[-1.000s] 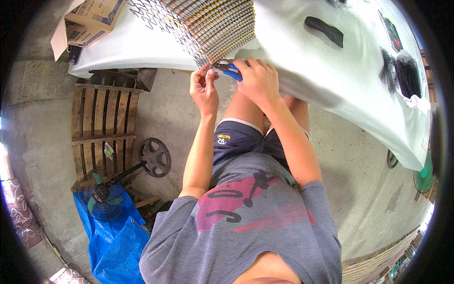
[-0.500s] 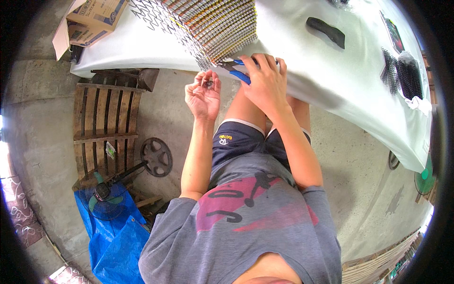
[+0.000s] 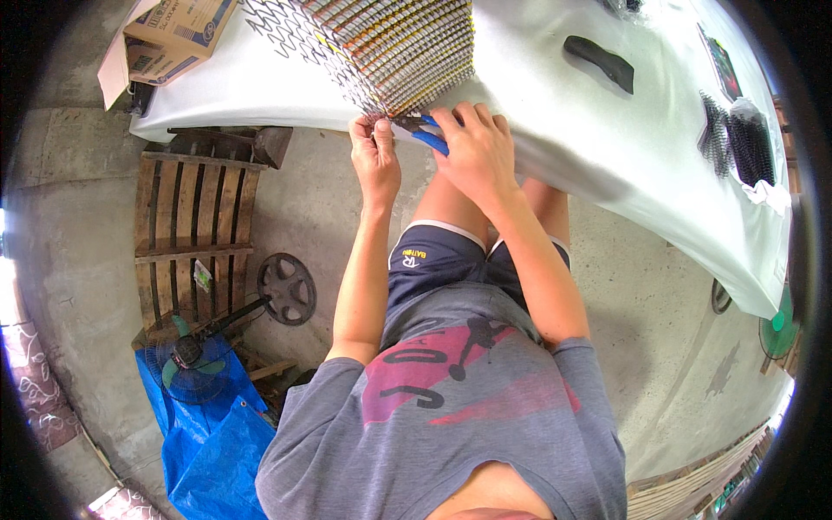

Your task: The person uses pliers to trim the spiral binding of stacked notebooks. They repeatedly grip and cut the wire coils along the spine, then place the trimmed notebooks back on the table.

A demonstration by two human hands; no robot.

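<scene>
Hands at the table edge
Your left hand (image 3: 375, 156) pinches the wire stack (image 3: 390, 52); your right hand (image 3: 475, 152) is closed around blue-handled pliers (image 3: 426, 133).

Probably a rough workshop: bare concrete floor (image 3: 78, 260), wooden pallet (image 3: 186, 230), cloth-covered table (image 3: 555, 113) stacked with wire-bound booklets (image 3: 390, 43).

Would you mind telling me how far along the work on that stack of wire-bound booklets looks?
Done: a big stack of booklets on the white table already carries wire binding. In hand: the left hand pinches the wire at the stack's near corner while the right hand works blue-handled pliers there. Left: loose black wire coils lie at the table's far right, seemingly unused.
</scene>
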